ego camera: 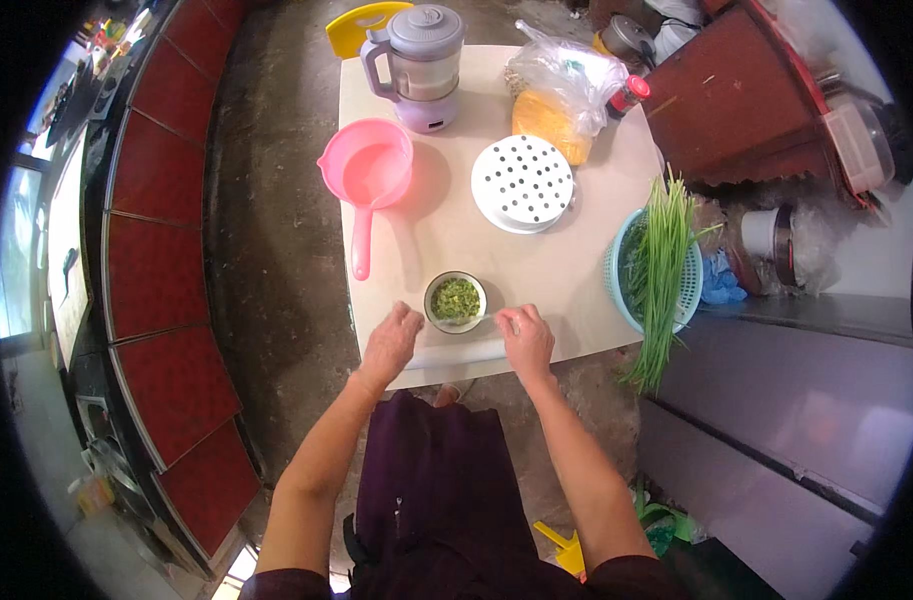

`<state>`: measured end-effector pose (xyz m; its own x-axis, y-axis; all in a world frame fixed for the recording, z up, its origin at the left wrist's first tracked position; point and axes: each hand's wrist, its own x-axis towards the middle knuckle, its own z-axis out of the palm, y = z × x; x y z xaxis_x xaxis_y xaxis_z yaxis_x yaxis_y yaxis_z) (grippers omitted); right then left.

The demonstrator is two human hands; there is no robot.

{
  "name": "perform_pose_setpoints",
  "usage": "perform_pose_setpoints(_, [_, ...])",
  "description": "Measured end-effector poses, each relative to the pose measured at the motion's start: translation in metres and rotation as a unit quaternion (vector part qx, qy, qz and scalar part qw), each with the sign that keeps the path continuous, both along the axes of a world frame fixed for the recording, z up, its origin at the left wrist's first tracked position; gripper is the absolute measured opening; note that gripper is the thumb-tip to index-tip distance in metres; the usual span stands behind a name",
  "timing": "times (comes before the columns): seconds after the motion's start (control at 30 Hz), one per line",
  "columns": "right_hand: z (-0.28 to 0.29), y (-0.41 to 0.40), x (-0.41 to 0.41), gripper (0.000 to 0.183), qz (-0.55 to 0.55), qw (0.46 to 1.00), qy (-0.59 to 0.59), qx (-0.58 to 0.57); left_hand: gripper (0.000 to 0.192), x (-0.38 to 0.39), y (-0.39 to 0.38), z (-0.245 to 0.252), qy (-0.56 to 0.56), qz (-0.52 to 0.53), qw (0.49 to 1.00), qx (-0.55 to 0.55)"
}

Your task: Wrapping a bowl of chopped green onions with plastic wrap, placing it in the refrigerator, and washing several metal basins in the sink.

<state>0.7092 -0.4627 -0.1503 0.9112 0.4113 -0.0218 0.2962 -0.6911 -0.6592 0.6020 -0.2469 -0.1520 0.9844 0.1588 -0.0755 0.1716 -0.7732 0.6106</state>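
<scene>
A small round bowl with a dark rim (430, 301) holds chopped green vegetables (456, 298) near the table's front edge. At its lower left is my left hand (393, 337), fingertips pinched together. My right hand (527, 335), also pinching, is at the lower right of the bowl. Between the fingertips stretches a thin clear strip, apparently the edge of plastic film (460, 321), passing over the bowl's near side. A long white roll (456, 355), probably cling film, lies along the table's front edge below both hands.
On the table (441, 240) are a pink dipper (362, 240), a blender (426, 67), a white perforated steamer plate (522, 180), bagged yellow food (550, 124) and a red-capped bottle (629, 95). A teal basket (614, 289) with long green stalks (662, 277) stands at the right edge.
</scene>
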Motion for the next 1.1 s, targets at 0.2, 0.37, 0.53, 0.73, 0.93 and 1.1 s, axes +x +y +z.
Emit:
perform_pose_setpoints(0.2, [-0.016,0.002,0.031,0.015,-0.114,0.963,0.185,0.161,0.007,0.031,0.011,0.003,-0.109,-0.003,0.992,0.068])
perform_pose_setpoints(0.37, [-0.022,-0.001,0.000,0.028,-0.306,0.887,0.112,0.327,0.006,0.051,0.022,-0.010,-0.131,0.053,0.987,0.077])
perform_pose_setpoints(0.53, [-0.033,0.010,-0.093,0.042,-0.458,0.683,0.487,0.294,0.007,0.062,0.024,-0.029,-0.095,0.058,0.991,0.073])
perform_pose_setpoints(0.73, [-0.070,0.034,-0.067,0.053,-0.477,0.633,0.528,0.305,0.021,0.077,0.009,-0.039,-0.002,0.091,0.983,-0.161])
perform_pose_setpoints(0.93, [-0.068,0.041,-0.078,0.055,-0.492,0.673,0.435,0.341,0.022,0.078,0.012,-0.055,0.017,0.145,0.971,-0.190])
perform_pose_setpoints(1.1, [-0.056,0.049,-0.079,0.053,-0.514,0.586,0.370,0.505,0.023,0.077,0.013,-0.055,0.031,0.161,0.968,-0.190])
